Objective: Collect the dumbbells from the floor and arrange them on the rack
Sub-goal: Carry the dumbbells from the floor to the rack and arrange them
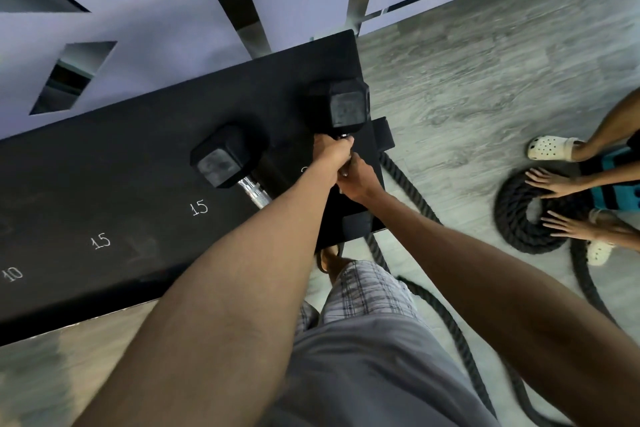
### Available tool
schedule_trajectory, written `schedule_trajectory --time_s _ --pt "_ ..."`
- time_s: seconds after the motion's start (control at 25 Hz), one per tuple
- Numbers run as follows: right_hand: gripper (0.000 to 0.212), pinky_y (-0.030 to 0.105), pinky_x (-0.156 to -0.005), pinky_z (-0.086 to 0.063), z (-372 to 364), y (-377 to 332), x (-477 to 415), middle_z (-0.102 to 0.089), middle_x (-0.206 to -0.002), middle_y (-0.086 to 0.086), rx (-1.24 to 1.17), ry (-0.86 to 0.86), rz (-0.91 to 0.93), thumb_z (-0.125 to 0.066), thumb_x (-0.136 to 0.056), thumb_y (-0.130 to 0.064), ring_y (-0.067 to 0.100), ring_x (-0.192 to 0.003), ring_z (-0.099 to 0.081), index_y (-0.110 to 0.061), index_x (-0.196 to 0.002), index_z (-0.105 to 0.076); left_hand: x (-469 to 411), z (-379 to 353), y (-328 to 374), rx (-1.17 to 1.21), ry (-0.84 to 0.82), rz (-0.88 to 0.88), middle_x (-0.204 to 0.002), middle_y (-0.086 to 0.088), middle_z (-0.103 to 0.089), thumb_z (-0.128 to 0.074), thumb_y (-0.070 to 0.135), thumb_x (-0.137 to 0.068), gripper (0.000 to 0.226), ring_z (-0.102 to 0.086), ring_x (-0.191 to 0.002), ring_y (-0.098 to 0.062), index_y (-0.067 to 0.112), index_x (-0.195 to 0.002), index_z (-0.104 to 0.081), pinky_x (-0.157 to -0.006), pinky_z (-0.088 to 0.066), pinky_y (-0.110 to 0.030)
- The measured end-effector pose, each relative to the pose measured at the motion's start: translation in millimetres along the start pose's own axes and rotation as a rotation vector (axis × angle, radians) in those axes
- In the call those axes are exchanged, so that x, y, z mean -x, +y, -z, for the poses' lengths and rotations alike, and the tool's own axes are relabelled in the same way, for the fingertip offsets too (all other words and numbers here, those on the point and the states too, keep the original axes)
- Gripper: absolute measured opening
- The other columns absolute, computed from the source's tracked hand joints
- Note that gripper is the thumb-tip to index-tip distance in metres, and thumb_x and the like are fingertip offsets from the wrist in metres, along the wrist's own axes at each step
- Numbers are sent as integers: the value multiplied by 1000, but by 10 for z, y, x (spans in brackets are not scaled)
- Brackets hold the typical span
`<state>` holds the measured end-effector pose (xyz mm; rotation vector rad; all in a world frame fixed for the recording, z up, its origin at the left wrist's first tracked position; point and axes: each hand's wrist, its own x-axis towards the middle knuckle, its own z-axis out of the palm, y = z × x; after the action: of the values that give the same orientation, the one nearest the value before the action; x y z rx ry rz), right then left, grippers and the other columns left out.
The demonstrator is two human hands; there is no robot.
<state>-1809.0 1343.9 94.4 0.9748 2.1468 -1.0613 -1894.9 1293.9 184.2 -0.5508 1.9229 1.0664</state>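
Head view, looking down at a black rack (104, 184) with white chalk numbers along its front: 10, 15, 15, and another number mostly hidden behind the arm. Two hex dumbbells are on or over the rack's right end. The left dumbbell (228, 159) rests on the rack top, head toward the wall, chrome knurled handle pointing toward the person, the near end hidden under the forearm. The right dumbbell (343, 107) sits at the rack's far right corner, one black hex head facing up toward the camera.

The person's left hand (332, 158) is wrapped around the right dumbbell's handle just below the head, grip closed tight on the bar. The right hand (358, 180) is just beside and below it on the same handle, fingers curled around it, grip also closed. The hands touch. Whether the dumbbell's weight is fully on the rack or partly carried by the hands is hard to tell from this angle, since the lower head is hidden.

The person wears plaid shorts (363, 291) and a grey shirt. A thick black battle rope (415, 204) runs along the grey wood-look floor (467, 80) past the rack's right side. Its coiled end (530, 211) lies well apart on the right, where another person's two hands press on the coil, white clogs beside it.
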Motion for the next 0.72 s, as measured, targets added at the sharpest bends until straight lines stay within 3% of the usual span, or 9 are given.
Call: schedule_trajectory --time_s 0.12,0.2,0.36,0.48,0.72 --pt "59 41 -83 -52 104 -112 292 -66 -107 12 0 19 4 -55 -77 -53 36 -98 -63 -17 -122 -44 38 204 -137 -284 -23 -117 -120 -9 -65 -67 24 -84 44 -62 -112 -27 9 -124 -54 -96 -51 -36" --pt "48 40 -78 -46 141 -110 496 -65 -112 17 36 76 29 -56 -86 -43 39 -103 -61 -10 -119 -46 136 383 -278 -603 -63 -223 -121 -9 -63 -58 25 -89 34 -59 -115 -29 10 -119 -56 -94 -48 -36" --pt "37 45 -91 -47 136 7 927 -63 -115 17 84 219 67 -53 -91 -37 38 -112 -58 -12 -117 -49 370 699 -535 -1134 -95 -489 -118 -10 -62 -46 22 -95 27 -61 -108 -33 13 -119 -55 -86 -49 -40" --pt "33 43 -91 -45 27 104 1359 -60 -118 19 92 318 51 -51 -93 -31 38 -112 -56 -11 -119 -50 530 866 -671 -1291 -139 -646 -120 -13 -63 -43 20 -95 29 -61 -108 -33 13 -121 -55 -87 -48 -41" --pt "26 40 -81 -51 -822 542 2590 -67 -108 21 -104 367 -89 -49 -93 -25 39 -101 -62 -7 -110 -55 1032 1032 -1342 -1531 -467 -841 -115 -13 -64 -47 25 -93 23 -61 -107 -34 15 -111 -58 -91 -50 -40"
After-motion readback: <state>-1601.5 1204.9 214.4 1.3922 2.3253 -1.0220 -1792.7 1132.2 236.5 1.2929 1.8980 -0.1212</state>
